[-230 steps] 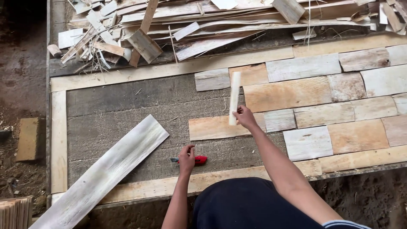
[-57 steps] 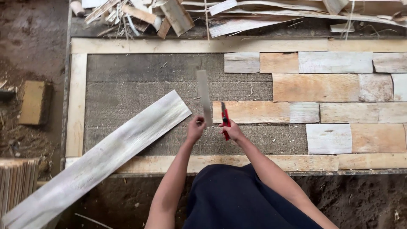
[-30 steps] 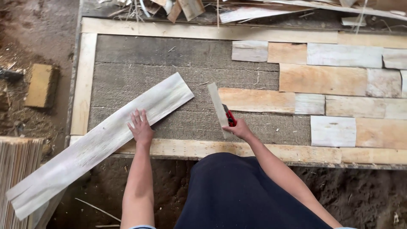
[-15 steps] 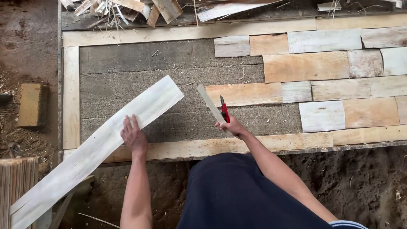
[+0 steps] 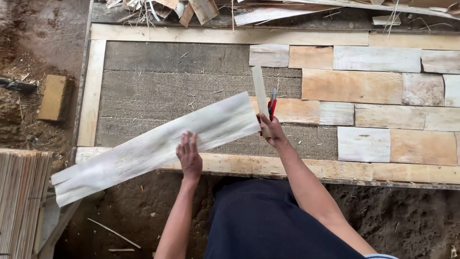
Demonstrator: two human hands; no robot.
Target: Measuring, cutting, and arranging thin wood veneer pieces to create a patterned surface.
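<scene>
My left hand [image 5: 189, 154] rests flat, fingers spread, on a long pale wooden plank [image 5: 153, 144] that lies slanted from the lower left up to the middle of the frame. My right hand [image 5: 271, 130] grips a narrow pale wood strip [image 5: 259, 90] held upright, together with a red-handled cutter [image 5: 272, 106]. The plank's right end touches my right hand. Both hands are over a grey fibrous mat [image 5: 167, 81] set in a light wooden frame [image 5: 91, 91].
Flat wood pieces [image 5: 373, 96] in pale and orange tones cover the mat's right half. Scrap strips [image 5: 201, 7] pile up beyond the frame's far edge. A wood block [image 5: 51, 97] lies on the dirt at left; a stack of thin slats [image 5: 21, 201] stands at lower left.
The long plank has swung and shifted right and nearer, its end now meeting my right hand. My left hand moved right along it. My right hand kept the strip and cutter.
</scene>
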